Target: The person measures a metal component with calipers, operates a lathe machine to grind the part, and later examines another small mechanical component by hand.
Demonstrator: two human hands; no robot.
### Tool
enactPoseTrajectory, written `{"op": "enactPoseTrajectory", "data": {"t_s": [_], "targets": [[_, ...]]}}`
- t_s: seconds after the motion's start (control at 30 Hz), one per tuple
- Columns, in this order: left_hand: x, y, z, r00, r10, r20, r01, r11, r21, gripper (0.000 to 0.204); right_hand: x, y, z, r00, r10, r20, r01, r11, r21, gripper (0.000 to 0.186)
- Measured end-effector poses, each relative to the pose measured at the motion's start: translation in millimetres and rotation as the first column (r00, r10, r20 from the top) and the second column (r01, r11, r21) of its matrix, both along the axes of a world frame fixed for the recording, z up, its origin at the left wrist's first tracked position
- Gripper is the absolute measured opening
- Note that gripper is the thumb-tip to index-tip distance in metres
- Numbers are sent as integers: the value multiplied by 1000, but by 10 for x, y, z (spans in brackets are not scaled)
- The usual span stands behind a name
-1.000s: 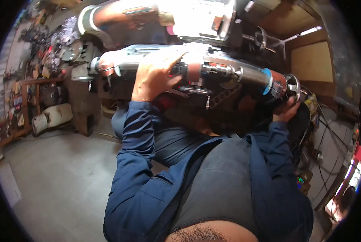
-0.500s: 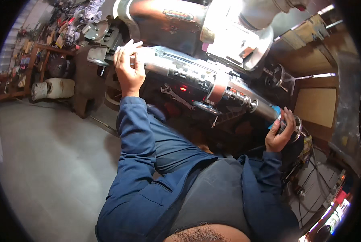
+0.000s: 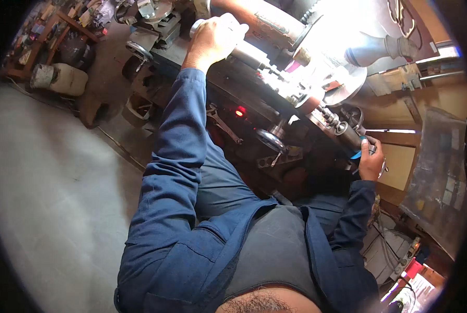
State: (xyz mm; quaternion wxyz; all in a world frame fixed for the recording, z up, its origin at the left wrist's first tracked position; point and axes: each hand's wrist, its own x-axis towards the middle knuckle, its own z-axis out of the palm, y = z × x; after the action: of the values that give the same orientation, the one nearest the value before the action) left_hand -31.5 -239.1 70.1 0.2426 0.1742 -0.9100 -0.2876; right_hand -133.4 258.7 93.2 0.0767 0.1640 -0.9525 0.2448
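A long stepped metal shaft [image 3: 250, 55] runs slantwise across the far side, from upper left toward lower right. My left hand [image 3: 217, 39] is closed around its left end, with the rounded tip sticking out past the fingers. At the other end, my right hand [image 3: 370, 163] grips the shaft beside a patch of blue wrap [image 3: 356, 155], its thumb lying along the top. Strong glare washes out the shaft's middle, so I cannot tell whether it touches the machine there. Just below it is a metal handwheel [image 3: 271, 140] with a crank knob.
A large cylindrical machine housing [image 3: 259, 20] lies beyond the shaft. Under it, a wrench [image 3: 224, 125] rests near a red light [image 3: 240, 111]. A second handwheel [image 3: 138, 50] and a pale plastic jug [image 3: 61, 79] are at the left. A clear plastic sheet [image 3: 435, 164] hangs at the right.
My left hand has moved right and farther away, carrying the shaft's left end with it. My right hand has shifted slightly, still on the shaft. The whole view has turned a little.
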Motion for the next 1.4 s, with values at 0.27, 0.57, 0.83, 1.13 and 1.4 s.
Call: {"op": "enactPoseTrajectory", "data": {"t_s": [0.27, 0.57, 0.83, 1.13, 1.4], "targets": [[308, -1336, -311, 683, 255, -684, 353, 706, 614, 53, -23, -73, 55, 1000, -5, 16, 5, 1000, -25, 28], [-314, -986, -728, 831, -100, -547, 502, -289, 815, 44, 55, 63, 74, 996, 21, 82, -15, 997, -77, 27], [36, -1567, -672, 760, 104, -641, 649, -58, 759, 63, 22, 30, 33, 994, 34, 99, -27, 997, -71, 29], [-201, -507, -152, 900, 34, -434, 245, 783, 572, 28, -50, 51, 116, 997, -7, 72, 11, 998, -57, 27], [-157, -84, -127, 967, -211, -140, 128, 885, -447, 45, -257, 511, 275, 989, 19, -146, -51, 973, -224, 43]]}}
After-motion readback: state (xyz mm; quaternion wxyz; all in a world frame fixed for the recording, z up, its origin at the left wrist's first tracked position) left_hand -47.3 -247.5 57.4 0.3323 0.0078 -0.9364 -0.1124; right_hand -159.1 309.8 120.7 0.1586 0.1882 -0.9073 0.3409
